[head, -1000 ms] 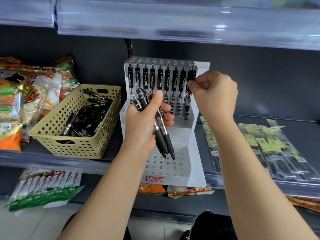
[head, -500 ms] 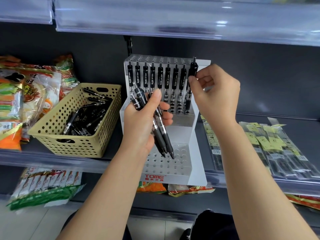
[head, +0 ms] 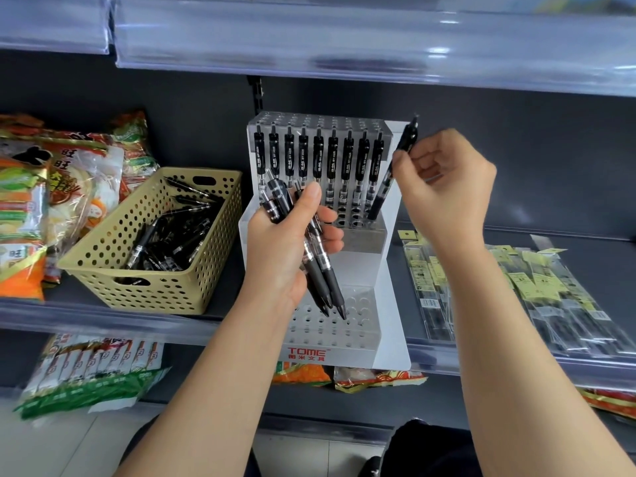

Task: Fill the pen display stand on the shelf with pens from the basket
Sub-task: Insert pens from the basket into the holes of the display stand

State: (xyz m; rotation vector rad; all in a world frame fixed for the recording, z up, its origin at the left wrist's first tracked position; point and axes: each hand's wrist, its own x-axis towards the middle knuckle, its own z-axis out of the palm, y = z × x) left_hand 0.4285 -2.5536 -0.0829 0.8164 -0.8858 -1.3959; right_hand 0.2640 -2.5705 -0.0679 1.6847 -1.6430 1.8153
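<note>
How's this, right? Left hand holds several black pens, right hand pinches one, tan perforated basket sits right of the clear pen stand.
No. Head view: the tan perforated plastic basket sits left of the clear acrylic pen stand. Rest is right.

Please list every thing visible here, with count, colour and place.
clear acrylic stepped pen stand: one, frosted white, shelf centre.
upright black click pens: nine, black, stand's top tier.
beige perforated plastic basket: one, beige, left of stand.
loose black pens: many, inside basket.
crinkly snack bags: several, orange and green, far left.
clear packets with yellow tags: several, right of stand.
green-white sachet packs: several, lower shelf left.
left hand: grips bunch of black pens, before stand.
right hand: pinches one tilted black pen, stand's right end.
</note>
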